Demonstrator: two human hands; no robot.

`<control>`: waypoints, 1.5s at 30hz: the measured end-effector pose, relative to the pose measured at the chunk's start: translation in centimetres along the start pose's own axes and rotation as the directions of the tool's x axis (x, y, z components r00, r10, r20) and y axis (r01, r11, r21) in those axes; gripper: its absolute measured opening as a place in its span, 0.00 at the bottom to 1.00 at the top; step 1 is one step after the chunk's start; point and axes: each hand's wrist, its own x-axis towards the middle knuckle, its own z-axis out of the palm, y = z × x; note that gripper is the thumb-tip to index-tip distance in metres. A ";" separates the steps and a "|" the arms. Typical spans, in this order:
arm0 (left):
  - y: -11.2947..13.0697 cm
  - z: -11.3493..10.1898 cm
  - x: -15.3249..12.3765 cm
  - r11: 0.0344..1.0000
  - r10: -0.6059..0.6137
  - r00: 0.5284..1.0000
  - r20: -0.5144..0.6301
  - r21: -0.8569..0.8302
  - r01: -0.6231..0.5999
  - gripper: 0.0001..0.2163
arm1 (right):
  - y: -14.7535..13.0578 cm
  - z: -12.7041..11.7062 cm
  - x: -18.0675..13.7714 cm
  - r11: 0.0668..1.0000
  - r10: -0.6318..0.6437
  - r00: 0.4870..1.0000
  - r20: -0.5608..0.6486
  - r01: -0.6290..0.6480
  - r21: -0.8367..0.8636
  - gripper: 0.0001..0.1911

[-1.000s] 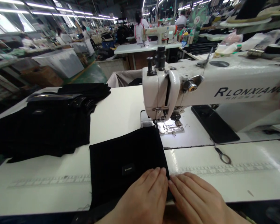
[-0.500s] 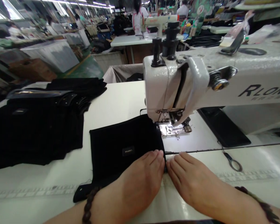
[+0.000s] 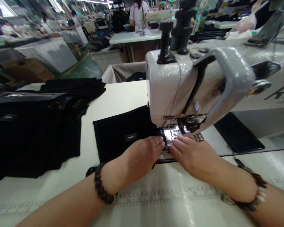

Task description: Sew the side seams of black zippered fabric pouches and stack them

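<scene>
A black fabric panel (image 3: 118, 129) with a small label (image 3: 131, 136) lies flat, its right edge under the sewing machine's head (image 3: 170, 91). My left hand (image 3: 144, 154) rests on the panel, fingers closed together and gripping its right edge. Across from it, my right hand (image 3: 194, 154) has its fingers curled and closed at the same edge, close below the lit presser foot (image 3: 171, 134). A short stretch of zipper teeth (image 3: 165, 151) shows between the fingertips. My thumbs are hidden.
A stack of black fabric pieces (image 3: 38, 132) lies at the left. Right of the needle area is a dark phone-like slab (image 3: 239, 132). A ruler strip (image 3: 165, 199) runs along the table's front. People work at other machines behind.
Both hands have moved forward with the panel edge, closer to the presser foot. The machine appears larger and nearer in view. The zipper teeth now show between my fingers.
</scene>
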 end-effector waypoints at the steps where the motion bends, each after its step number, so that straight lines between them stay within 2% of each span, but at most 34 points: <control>1: -0.5 -0.2 0.2 0.995 -0.038 0.999 0.025 -0.090 0.040 0.14 | 0.3 0.0 -0.1 0.999 0.048 0.998 -0.033 -0.048 0.003 0.08; 3: -1.6 -0.6 0.4 0.941 -0.142 0.988 0.053 -0.302 0.152 0.14 | 0.7 0.2 -0.3 0.988 0.153 0.981 -0.122 -0.152 0.018 0.15; 5: -2.8 -0.9 0.5 0.810 -0.261 0.963 0.072 -0.526 0.259 0.12 | 0.9 0.6 -0.6 0.970 0.241 0.953 -0.185 -0.235 0.053 0.19; 7: -3.8 -1.0 0.6 0.644 -0.345 0.933 0.105 -0.697 0.317 0.11 | 0.9 1.0 -0.7 0.951 0.304 0.940 -0.156 -0.290 0.102 0.17; 9: -4.3 -0.9 0.5 0.557 -0.381 0.916 0.122 -0.761 0.333 0.11 | 1.1 1.2 -0.7 0.928 0.343 0.938 -0.047 -0.331 0.173 0.13; 10: -4.2 -0.9 0.5 0.572 -0.381 0.918 0.116 -0.750 0.332 0.12 | 1.3 1.0 -0.7 0.913 0.342 0.940 0.014 -0.335 0.233 0.12; 11: -3.9 -0.9 0.4 0.642 -0.358 0.930 0.090 -0.699 0.314 0.12 | 1.7 0.7 -0.7 0.894 0.312 0.947 0.078 -0.320 0.315 0.10; 13: -2.5 -0.8 0.0 0.825 -0.252 0.967 0.029 -0.517 0.230 0.14 | 2.9 -0.4 -0.9 0.820 0.162 0.968 0.191 -0.240 0.519 0.14; 15: -0.8 -0.6 -0.4 0.952 -0.110 0.994 -0.002 -0.286 0.105 0.16 | 4.0 -1.6 -1.3 0.723 -0.007 0.967 0.254 -0.170 0.670 0.21; 17: 0.6 -0.2 -0.9 0.998 -0.005 1.000 -0.007 -0.055 0.005 0.18 | 4.3 -2.4 -1.6 0.707 -0.008 0.973 0.229 -0.157 0.690 0.23; 19: 1.2 0.2 -1.2 0.987 0.066 0.998 -0.005 0.148 -0.064 0.18 | 3.7 -2.4 -1.7 0.775 0.099 0.987 0.128 -0.157 0.612 0.21; 21: 1.2 0.6 -1.3 0.961 0.098 0.995 -0.013 0.262 -0.091 0.17 | 2.3 -1.7 -1.6 0.855 0.151 0.988 0.033 -0.147 0.498 0.18; 23: 0.9 1.0 -1.3 0.949 0.095 0.995 -0.025 0.304 -0.083 0.17 | 1.0 -0.7 -1.2 0.903 0.132 0.991 0.022 -0.129 0.409 0.16; 26: 0.3 1.4 -1.2 0.944 0.099 0.995 -0.018 0.319 -0.088 0.18 | 0.1 0.3 -0.8 0.929 0.131 0.990 0.056 -0.142 0.342 0.13; 33: -0.6 1.4 -0.2 0.967 0.046 0.999 -0.019 0.250 -0.040 0.17 | 0.4 0.9 -0.2 0.948 0.227 0.973 0.048 -0.232 0.218 0.15; 40: -1.6 2.4 0.0 0.967 0.033 0.997 -0.064 0.256 -0.016 0.17 | 0.6 1.7 0.0 0.954 0.244 0.970 0.006 -0.241 0.178 0.14; 45: -1.8 2.1 0.1 0.971 0.018 0.999 -0.037 0.238 -0.009 0.17 | 0.6 2.0 0.1 0.960 0.260 0.966 -0.012 -0.257 0.108 0.14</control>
